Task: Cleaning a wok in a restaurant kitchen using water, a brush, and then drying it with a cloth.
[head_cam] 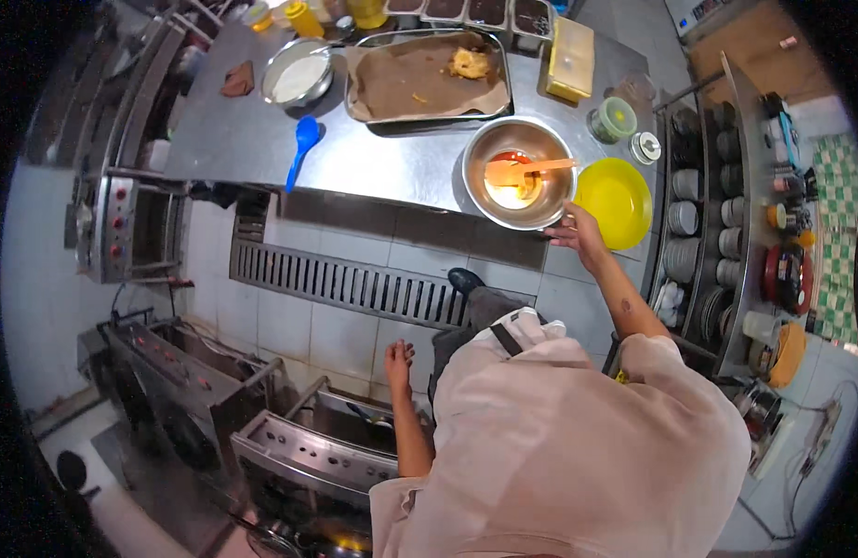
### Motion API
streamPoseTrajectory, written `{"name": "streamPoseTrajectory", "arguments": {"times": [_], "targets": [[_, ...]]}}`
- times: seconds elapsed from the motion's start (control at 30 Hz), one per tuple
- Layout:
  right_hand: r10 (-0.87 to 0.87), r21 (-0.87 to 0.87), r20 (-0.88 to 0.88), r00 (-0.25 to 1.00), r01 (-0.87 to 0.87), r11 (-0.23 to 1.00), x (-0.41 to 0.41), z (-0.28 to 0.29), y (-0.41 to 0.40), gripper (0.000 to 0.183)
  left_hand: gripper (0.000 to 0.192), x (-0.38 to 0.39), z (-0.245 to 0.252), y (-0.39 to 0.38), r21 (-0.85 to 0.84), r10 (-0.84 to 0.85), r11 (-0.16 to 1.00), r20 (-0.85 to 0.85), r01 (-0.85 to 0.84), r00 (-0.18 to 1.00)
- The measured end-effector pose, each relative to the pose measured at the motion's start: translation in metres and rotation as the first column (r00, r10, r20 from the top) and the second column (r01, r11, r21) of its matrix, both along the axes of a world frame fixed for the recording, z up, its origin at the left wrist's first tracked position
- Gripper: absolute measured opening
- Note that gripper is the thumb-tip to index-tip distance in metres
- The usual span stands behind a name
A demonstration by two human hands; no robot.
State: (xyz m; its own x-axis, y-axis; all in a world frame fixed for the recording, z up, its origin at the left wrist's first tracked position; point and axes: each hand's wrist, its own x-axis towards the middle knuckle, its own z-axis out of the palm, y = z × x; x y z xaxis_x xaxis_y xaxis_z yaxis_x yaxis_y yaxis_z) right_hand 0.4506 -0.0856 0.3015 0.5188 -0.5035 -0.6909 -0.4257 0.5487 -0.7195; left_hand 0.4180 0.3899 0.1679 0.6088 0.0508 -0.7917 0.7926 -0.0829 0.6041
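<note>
My right hand [575,234] is at the near right rim of a steel mixing bowl [477,183], fingertips at its edge; whether it grips the rim is unclear. Inside the bowl an orange spatula [505,173] lies over a red and yellowish liquid. A yellow plastic bowl [620,202] stands just right of the steel one. My left hand [399,356] hangs low beside my body, away from the table, fingers loosely curled, holding nothing visible. Farther left on the steel table [380,157] lies a blue spoon [303,148]. Behind, a paper-lined metal tray [401,84] holds a browned fried piece [469,63].
A bowl of white powder [300,73], a brown cloth [238,79], a yellow-filled rectangular container [570,61] and a green-lidded jar [613,120] stand on the table. Stacked dishes fill a shelf [682,217] at right. A cooking range [317,453] and floor grate [345,284] lie behind and left.
</note>
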Motion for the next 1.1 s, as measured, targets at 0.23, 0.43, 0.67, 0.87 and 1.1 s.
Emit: {"name": "streamPoseTrajectory", "arguments": {"times": [0.23, 0.43, 0.67, 0.87, 1.1], "targets": [[0.042, -0.26, 0.013, 0.999, -0.037, 0.965, 0.011, -0.02, 0.041, 0.024, 0.043, 0.115, 0.05, -0.052, -0.139, -0.331, 0.919, 0.237, 0.369, 0.913], [0.038, -0.301, 0.052, 0.998, -0.021, 0.954, -0.024, 0.0, 0.103, 0.023, 0.046, 0.142, 0.158, -0.124, -0.51, -0.412, 0.756, 0.114, 0.409, 0.904], [0.424, -0.289, 0.089, 0.901, -0.384, 0.877, -0.034, 0.014, 0.116, 0.023, 0.037, 0.128, 0.16, -0.14, -0.429, -0.325, 0.811, 0.234, 0.397, 0.917], [-0.208, 0.262, 0.232, 0.95, 0.145, 0.954, -0.065, 0.002, 0.045, 0.074, 0.037, 0.119, 0.155, -0.08, -0.424, -0.064, 0.899, 0.125, 0.112, 0.99], [-0.664, 0.315, 0.021, 0.748, 0.625, 0.714, -0.095, -0.07, -0.06, 0.05, 0.037, 0.109, 0.16, -0.005, -0.397, 0.301, 0.881, 0.053, -0.256, 0.952]]}}
